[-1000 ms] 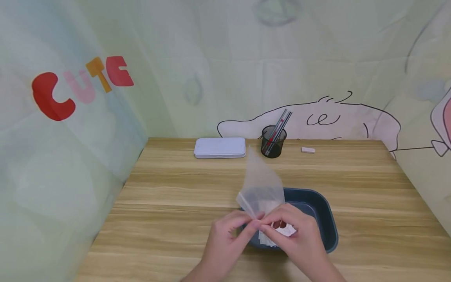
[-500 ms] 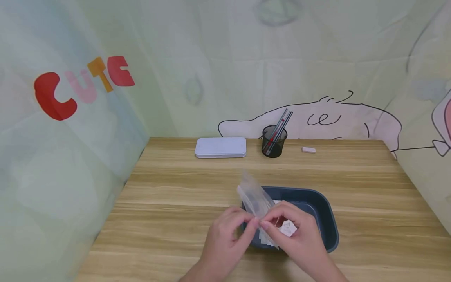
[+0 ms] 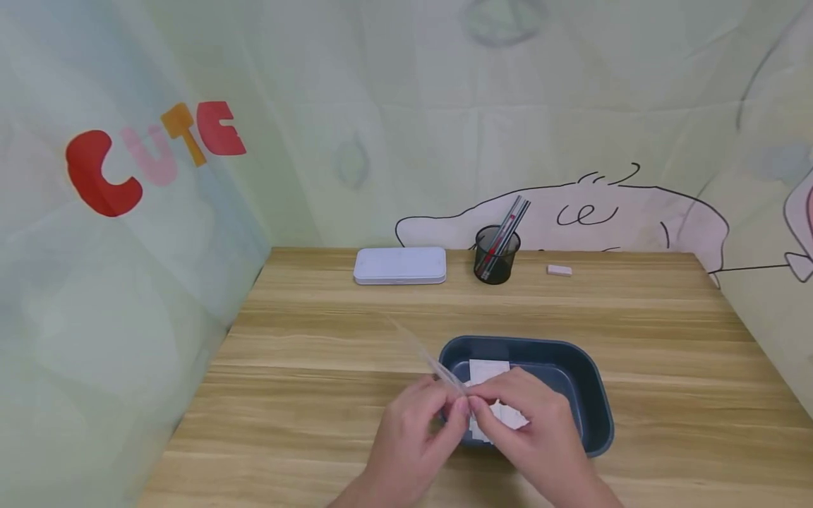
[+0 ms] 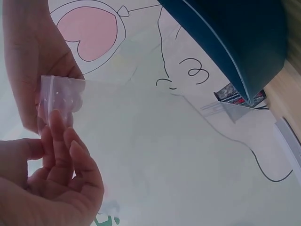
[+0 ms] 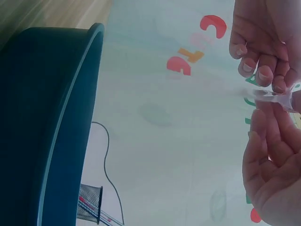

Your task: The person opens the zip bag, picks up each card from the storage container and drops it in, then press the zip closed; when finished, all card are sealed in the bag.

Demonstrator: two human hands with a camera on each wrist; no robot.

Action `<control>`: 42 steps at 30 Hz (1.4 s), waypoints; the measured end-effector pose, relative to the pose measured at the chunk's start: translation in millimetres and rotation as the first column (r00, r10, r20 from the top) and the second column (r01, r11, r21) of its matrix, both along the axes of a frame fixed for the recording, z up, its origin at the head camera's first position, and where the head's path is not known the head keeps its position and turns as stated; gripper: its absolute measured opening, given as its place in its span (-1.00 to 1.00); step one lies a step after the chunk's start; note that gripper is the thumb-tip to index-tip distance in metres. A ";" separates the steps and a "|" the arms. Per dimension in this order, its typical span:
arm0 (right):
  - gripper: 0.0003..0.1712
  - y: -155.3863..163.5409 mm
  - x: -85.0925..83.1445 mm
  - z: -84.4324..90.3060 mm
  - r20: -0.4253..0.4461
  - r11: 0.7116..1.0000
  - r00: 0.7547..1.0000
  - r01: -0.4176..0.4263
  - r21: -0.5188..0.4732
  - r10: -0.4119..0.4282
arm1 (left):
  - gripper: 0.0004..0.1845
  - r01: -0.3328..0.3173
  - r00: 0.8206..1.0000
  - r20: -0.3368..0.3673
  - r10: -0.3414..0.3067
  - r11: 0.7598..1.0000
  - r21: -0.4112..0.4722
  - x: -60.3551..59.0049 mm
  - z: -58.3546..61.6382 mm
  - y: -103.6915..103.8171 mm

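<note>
My left hand pinches the edge of a clear plastic bag between thumb and fingers. Close against it, my right hand pinches the same edge, fingertips nearly meeting. The bag is seen almost edge-on in the head view, slanting up to the left. In the left wrist view, the see-through film of the bag spans between the hands. Beneath the hands is a dark blue tray, with white paper pieces on its left side, partly hidden by the hands.
A white flat case lies at the table's back edge. Beside it stands a black mesh cup holding several pencils, then a small white eraser. Printed cloth forms the back and side walls.
The bag has swung from upright and broad to a thin, edge-on slant toward the left. More of the white paper in the tray shows. Both hands stay in nearly the same place.
</note>
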State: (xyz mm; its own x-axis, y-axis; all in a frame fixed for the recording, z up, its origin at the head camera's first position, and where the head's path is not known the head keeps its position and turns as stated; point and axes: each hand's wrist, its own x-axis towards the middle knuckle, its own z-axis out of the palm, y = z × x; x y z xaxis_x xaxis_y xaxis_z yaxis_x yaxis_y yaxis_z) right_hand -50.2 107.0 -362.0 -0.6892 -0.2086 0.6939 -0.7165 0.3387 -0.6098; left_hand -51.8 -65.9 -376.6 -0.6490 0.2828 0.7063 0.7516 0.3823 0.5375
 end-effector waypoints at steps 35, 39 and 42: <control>-0.80 8.8 -4.4 -1.4 -0.082 0.941 0.955 0.296 0.162 -0.286 | -0.79 -0.034 0.993 -0.116 0.035 0.999 0.006 -0.5 -5.2 1.0; -0.66 7.3 -5.0 4.3 -0.249 0.929 0.934 0.309 0.204 -0.256 | -0.80 -0.039 0.987 -0.158 0.041 0.999 0.020 -2.1 -5.0 3.2; -0.61 6.2 -5.4 7.8 -0.311 0.932 0.935 0.255 0.259 -0.169 | -0.77 -0.040 0.981 -0.189 0.044 0.999 0.024 -2.8 -4.3 5.3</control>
